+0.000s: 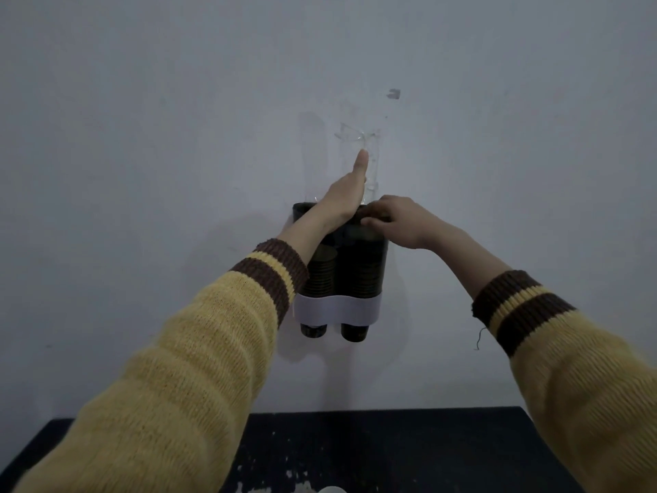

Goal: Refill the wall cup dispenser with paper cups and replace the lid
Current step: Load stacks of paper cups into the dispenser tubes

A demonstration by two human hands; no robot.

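Dispenser [341,272] lid [359,154], seemingly clear, is steadied by the flat, open left hand [343,197]; the curled right hand [394,220] presses the rim. A slip could drop it.

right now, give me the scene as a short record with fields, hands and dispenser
dispenser: on the wall, two dark tubes, white band near the bottom
cups: stacked in both tubes, bottoms poking out below
clear sleeve: transparent, upright above the right tube
left hand: raised, flat against the clear sleeve
right hand: fingers curled at the right tube's top rim
lid: cannot tell where
table: dark, below
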